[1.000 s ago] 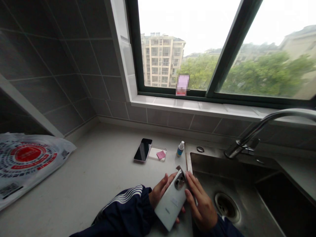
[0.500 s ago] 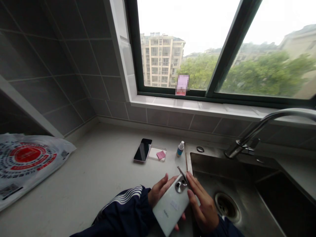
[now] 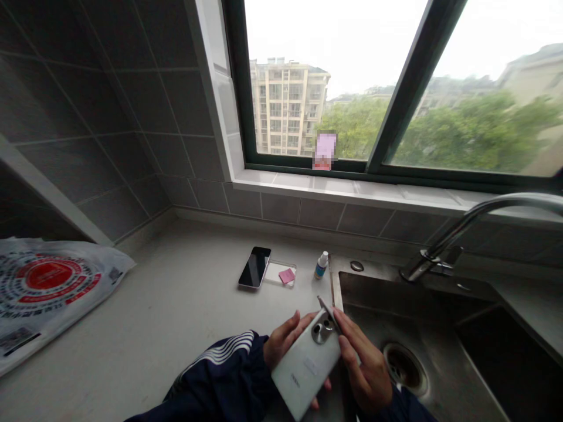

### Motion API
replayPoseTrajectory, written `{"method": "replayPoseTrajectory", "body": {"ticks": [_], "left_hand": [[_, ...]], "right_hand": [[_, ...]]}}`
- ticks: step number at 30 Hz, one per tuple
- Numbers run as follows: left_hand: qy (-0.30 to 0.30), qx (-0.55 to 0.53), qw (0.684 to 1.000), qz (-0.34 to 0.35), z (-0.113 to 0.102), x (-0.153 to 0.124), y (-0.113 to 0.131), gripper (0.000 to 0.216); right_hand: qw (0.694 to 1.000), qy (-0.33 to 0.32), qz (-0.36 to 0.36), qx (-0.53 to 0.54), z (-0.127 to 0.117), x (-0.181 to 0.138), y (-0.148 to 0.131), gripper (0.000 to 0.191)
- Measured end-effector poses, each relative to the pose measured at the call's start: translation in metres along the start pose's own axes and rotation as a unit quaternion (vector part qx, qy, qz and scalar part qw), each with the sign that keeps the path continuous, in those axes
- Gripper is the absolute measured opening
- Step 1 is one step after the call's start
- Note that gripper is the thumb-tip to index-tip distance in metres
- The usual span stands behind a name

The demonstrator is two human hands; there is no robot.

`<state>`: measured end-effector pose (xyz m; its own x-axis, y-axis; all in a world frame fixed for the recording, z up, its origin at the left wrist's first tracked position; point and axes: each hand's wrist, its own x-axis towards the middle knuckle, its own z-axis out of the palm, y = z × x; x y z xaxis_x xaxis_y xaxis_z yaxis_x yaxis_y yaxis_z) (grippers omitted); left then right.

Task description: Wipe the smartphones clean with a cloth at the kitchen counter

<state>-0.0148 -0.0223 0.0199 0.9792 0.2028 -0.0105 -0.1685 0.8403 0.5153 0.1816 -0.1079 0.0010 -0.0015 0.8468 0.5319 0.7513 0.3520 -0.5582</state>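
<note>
A white phone (image 3: 303,369) with a round camera island is tilted back-up in my left hand (image 3: 284,340). My thumb lies along its left edge and fingertips show beneath its right edge. At the phone's top right corner, my right hand (image 3: 363,363) has its fingers closed on a thin, flat, greyish piece (image 3: 326,307), seen almost edge-on. Its kind cannot be made out, as the fingers cover most of it. Both hands are above the edge between counter and sink.
A black-screened phone (image 3: 255,267) lies on the counter (image 3: 193,316) beside a clear case (image 3: 273,272) holding a pink cloth (image 3: 287,275). A small spray bottle (image 3: 321,265) stands near the sink (image 3: 422,328). A faucet (image 3: 433,249) is right, a plastic bag (image 3: 57,287) left.
My right hand has shifted slightly right and down along with the thin piece, which now stands a little farther from the phone's edge. My left hand and the phone are almost still.
</note>
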Motion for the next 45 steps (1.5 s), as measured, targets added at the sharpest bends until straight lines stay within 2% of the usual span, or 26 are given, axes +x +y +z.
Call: {"method": "replayPoseTrajectory", "body": {"ticks": [7, 13, 17, 25, 30, 34, 39, 42, 45], "left_hand": [[0.007, -0.015, 1.0, 0.025, -0.007, 0.003, 0.0, 0.066], [-0.006, 0.019, 0.999, -0.032, 0.003, 0.001, -0.005, 0.066], [-0.016, 0.028, 0.999, -0.044, 0.008, 0.001, -0.003, 0.066], [0.041, -0.022, 0.997, 0.059, -0.007, 0.0, -0.001, 0.061], [0.015, 0.001, 1.0, -0.004, -0.007, 0.002, -0.008, 0.065], [0.004, 0.018, 0.999, -0.036, 0.001, 0.003, -0.013, 0.067], [0.02, -0.001, 1.0, -0.015, 0.001, 0.003, -0.01, 0.07], [0.065, -0.033, 0.997, 0.013, -0.004, 0.006, -0.008, 0.069], [0.118, -0.059, 0.988, 0.08, -0.005, 0.012, -0.006, 0.069]], "right_hand": [[1.0, 0.003, 0.007, -0.002, 0.002, 0.001, 0.001, 0.046], [1.0, -0.014, -0.014, -0.005, 0.003, 0.001, -0.006, 0.049], [1.0, -0.02, -0.013, 0.015, 0.001, 0.002, -0.008, 0.048], [0.999, -0.003, 0.031, 0.018, 0.003, 0.002, 0.001, 0.045], [0.998, -0.03, 0.037, 0.032, 0.006, 0.0, 0.001, 0.046], [0.999, -0.037, 0.013, 0.036, 0.005, 0.001, -0.003, 0.047], [0.999, -0.039, -0.027, -0.022, 0.004, 0.004, -0.003, 0.052], [0.992, -0.051, -0.064, -0.1, 0.008, 0.003, -0.003, 0.055], [0.978, -0.079, -0.12, -0.151, 0.011, 0.0, -0.01, 0.057]]}}
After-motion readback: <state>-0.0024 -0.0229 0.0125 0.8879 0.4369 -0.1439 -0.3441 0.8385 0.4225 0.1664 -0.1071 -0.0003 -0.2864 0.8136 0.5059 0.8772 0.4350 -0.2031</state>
